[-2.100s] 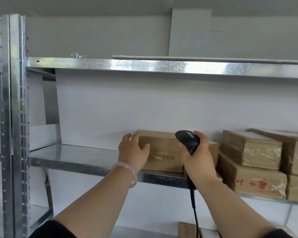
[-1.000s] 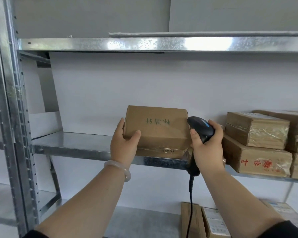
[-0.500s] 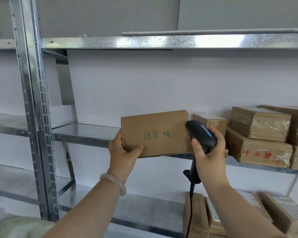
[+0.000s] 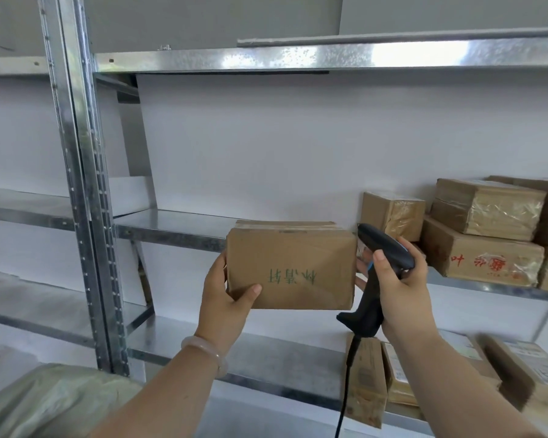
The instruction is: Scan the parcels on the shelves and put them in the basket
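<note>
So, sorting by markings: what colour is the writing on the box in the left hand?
Green writing on the brown box, clearest in the head view.

Left hand point(image 4: 227, 298): raised, thumb across the front of the parcel point(image 4: 290, 270), fingers hidden behind its left edge.
Right hand point(image 4: 399, 286): curled round the scanner point(image 4: 383, 257) handle, thumb upright.
Forearms: bare, angled up and inward.

Things counted
One held parcel point(image 4: 290, 270), five parcels point(image 4: 481, 260) on the middle shelf point(image 4: 178, 229), one scanner point(image 4: 383, 248), one bracelet point(image 4: 206, 350), a left hand point(image 4: 225, 298), a right hand point(image 4: 402, 286).
</note>
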Tool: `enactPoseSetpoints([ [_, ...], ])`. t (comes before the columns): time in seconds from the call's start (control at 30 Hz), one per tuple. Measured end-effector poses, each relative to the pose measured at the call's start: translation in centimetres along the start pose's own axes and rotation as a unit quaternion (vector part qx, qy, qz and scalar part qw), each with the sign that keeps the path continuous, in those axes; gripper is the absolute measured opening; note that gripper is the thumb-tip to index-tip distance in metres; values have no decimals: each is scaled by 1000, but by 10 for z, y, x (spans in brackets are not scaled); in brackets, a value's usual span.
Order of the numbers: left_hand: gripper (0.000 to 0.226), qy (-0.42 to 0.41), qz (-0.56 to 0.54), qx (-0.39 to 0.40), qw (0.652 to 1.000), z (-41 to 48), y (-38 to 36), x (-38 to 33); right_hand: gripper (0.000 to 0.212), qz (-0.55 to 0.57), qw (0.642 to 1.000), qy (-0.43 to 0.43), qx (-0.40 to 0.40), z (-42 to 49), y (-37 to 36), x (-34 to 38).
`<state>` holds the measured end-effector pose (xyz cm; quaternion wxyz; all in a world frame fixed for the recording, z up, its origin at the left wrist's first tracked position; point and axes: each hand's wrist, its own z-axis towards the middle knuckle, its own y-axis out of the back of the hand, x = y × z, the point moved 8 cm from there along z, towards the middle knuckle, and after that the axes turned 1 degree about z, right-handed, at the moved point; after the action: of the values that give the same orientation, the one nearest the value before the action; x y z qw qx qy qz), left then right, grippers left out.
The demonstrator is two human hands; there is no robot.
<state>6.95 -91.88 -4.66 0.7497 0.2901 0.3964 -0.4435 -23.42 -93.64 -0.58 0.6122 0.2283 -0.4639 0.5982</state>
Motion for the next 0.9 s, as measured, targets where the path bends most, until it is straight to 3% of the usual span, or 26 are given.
enactPoseSetpoints([
  [0.07,66,16,-3,0,1000,-2,1,2,36,-10,1000,-14,6,-3,0,-5],
  [0.2,43,110,-74,-3,991,-5,1,5,40,-74,997,-20,19,-15,2,-13],
  [0.33,71,201,-125,-43,971,-2,5,5,44,-70,997,-6,42,-27,1,-14],
  [0.4,71,227,-146,-52,961,1,7,3,44,-46,998,-8,53,-33,1,-16],
  [0.53,14,216,-134,-28,967,3,5,2,42,-14,998,-30,50,-35,5,-20],
  [0.67,33,168,-118,6,979,-6,-1,1,40,1,998,-60,19,-27,14,-23],
  [0.8,27,134,-76,60,986,-15,-13,6,44,-47,996,-69,-27,-21,22,-25],
  [0.9,36,126,-55,94,986,-17,-18,14,44,-67,994,-79,-46,-18,27,-28],
])
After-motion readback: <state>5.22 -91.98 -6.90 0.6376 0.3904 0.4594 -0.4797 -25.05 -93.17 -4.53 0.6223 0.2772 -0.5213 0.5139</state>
